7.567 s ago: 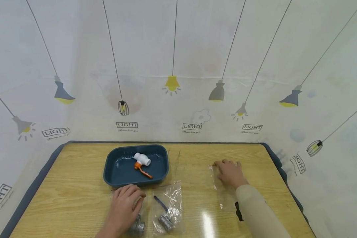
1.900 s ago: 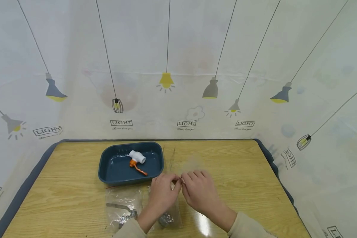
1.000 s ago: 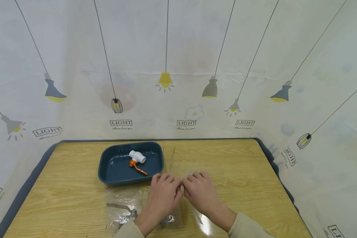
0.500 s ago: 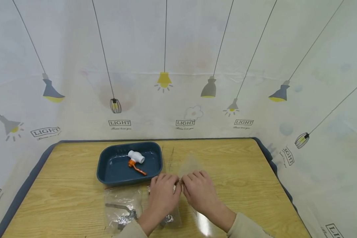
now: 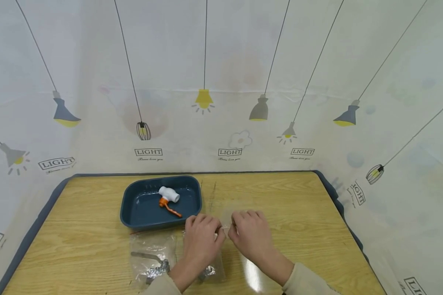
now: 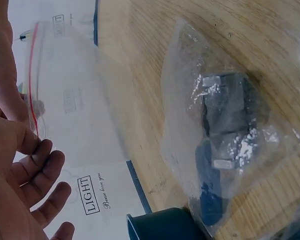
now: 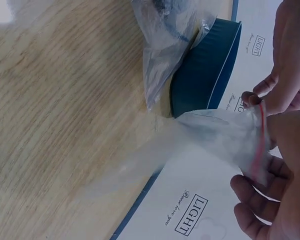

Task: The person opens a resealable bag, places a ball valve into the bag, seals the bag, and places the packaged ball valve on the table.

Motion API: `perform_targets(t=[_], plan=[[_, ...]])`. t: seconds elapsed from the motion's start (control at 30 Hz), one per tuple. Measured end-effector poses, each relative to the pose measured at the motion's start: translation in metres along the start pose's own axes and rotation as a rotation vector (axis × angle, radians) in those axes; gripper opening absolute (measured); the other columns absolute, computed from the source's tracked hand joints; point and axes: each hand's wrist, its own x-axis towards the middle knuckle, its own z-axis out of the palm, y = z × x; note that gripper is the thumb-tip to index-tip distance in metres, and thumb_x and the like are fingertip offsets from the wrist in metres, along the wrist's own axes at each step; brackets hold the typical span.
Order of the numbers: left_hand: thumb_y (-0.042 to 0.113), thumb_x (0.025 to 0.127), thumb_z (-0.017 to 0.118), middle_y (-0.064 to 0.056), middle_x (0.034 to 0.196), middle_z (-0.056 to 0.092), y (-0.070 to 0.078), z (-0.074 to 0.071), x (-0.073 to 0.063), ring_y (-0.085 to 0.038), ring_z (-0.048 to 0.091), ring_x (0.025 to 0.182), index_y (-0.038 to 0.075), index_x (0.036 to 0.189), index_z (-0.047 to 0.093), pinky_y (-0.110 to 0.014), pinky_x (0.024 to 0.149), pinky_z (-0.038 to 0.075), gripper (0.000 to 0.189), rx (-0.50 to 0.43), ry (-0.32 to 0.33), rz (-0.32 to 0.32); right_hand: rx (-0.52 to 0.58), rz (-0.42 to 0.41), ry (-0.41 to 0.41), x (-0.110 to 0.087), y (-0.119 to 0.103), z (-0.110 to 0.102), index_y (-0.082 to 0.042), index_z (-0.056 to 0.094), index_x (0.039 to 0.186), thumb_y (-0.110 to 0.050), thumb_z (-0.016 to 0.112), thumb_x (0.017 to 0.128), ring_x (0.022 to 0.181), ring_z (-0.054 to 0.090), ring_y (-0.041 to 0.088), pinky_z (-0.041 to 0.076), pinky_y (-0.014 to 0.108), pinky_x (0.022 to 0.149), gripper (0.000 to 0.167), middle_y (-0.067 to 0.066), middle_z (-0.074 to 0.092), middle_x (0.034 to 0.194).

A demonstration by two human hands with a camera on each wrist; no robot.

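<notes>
Before me, a clear zip bag (image 6: 75,90) with a red strip along its mouth hangs between my hands, with nothing visible inside. My left hand (image 5: 203,241) pinches one end of the mouth between thumb and fingers. At the other end, a short gap away, my right hand (image 5: 251,235) pinches the same edge. In the right wrist view the bag (image 7: 220,125) slants down over the table. Beneath my left hand lies a clear bag holding a grey valve (image 6: 227,115) with a blue lever, partly hidden in the head view.
A dark blue tray (image 5: 133,221) at the back left holds a white ball valve (image 5: 169,194) with an orange handle. In front of it lies another clear bag (image 5: 153,241) with a grey-levered metal valve. A printed curtain (image 5: 184,131) stands behind the wooden table (image 5: 291,205).
My right hand was on the bag lying at the right, my left over the left bag. Both came together at the bag's mouth; just now my hands have parted slightly.
</notes>
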Motion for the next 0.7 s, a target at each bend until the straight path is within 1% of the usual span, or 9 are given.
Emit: perform_targets(t=[0.1,0.23,0.3,0.43,0.5,0.6,0.7], plan=[[0.025,0.085,0.064,0.01,0.078,0.067,0.0008,-0.0002,-0.0003,-0.017,0.06,0.093,0.026,0.065,0.057,-0.045,0.092,0.041,0.021,-0.01,-0.022,0.013,-0.05,-0.024,0.012,-0.0008,0.001,0.0014,-0.019,0.058,0.073,-0.016,0.069,0.074,0.059,0.058,0.014,0.049,0.033,0.065,0.011,-0.007,0.059,0.061],[0.027,0.085,0.063,0.01,0.08,0.068,0.0017,0.0002,-0.0006,-0.017,0.06,0.094,0.026,0.063,0.053,-0.045,0.093,0.041,0.025,-0.016,-0.038,0.012,-0.067,-0.066,-0.018,-0.005,-0.0009,0.0034,-0.021,0.06,0.076,-0.022,0.072,0.078,0.062,0.06,0.014,0.049,0.032,0.068,0.012,-0.008,0.06,0.064],[0.027,0.084,0.062,0.01,0.081,0.068,0.0014,-0.0001,-0.0004,-0.017,0.06,0.095,0.027,0.063,0.052,-0.045,0.094,0.04,0.023,-0.006,-0.047,0.006,-0.055,-0.061,-0.049,-0.0066,-0.0017,0.0031,-0.021,0.061,0.077,-0.024,0.073,0.079,0.063,0.061,0.014,0.05,0.033,0.069,0.012,-0.008,0.062,0.066],[0.028,0.083,0.063,0.011,0.08,0.067,-0.0013,-0.0009,-0.0001,-0.016,0.059,0.095,0.027,0.064,0.055,-0.045,0.094,0.04,0.02,0.018,-0.065,0.009,-0.031,-0.023,-0.096,-0.0063,-0.0004,-0.0006,-0.02,0.064,0.078,-0.02,0.072,0.078,0.066,0.063,0.015,0.052,0.036,0.071,0.008,-0.006,0.066,0.07],[0.028,0.082,0.064,0.011,0.078,0.066,-0.0027,-0.0014,-0.0004,-0.016,0.059,0.094,0.027,0.064,0.056,-0.044,0.092,0.04,0.019,0.037,-0.057,0.022,-0.027,-0.01,-0.106,-0.0059,0.0007,-0.0027,-0.019,0.064,0.079,-0.019,0.073,0.076,0.067,0.065,0.016,0.052,0.036,0.071,0.008,-0.005,0.067,0.071],[0.028,0.08,0.066,0.011,0.076,0.067,-0.0048,-0.0017,-0.0007,-0.016,0.059,0.091,0.027,0.063,0.057,-0.044,0.091,0.041,0.019,0.06,-0.032,0.044,-0.031,-0.01,-0.094,-0.0066,0.0023,-0.0046,-0.019,0.064,0.078,-0.017,0.073,0.074,0.065,0.064,0.015,0.052,0.035,0.068,0.01,-0.005,0.066,0.069],[0.028,0.079,0.066,0.011,0.076,0.067,-0.0059,-0.0027,-0.0002,-0.016,0.059,0.091,0.027,0.062,0.057,-0.044,0.092,0.04,0.02,0.071,-0.017,0.041,-0.043,-0.015,-0.077,-0.0082,0.0033,-0.0057,-0.019,0.063,0.077,-0.014,0.073,0.072,0.062,0.062,0.015,0.05,0.034,0.064,0.012,-0.006,0.065,0.067]])
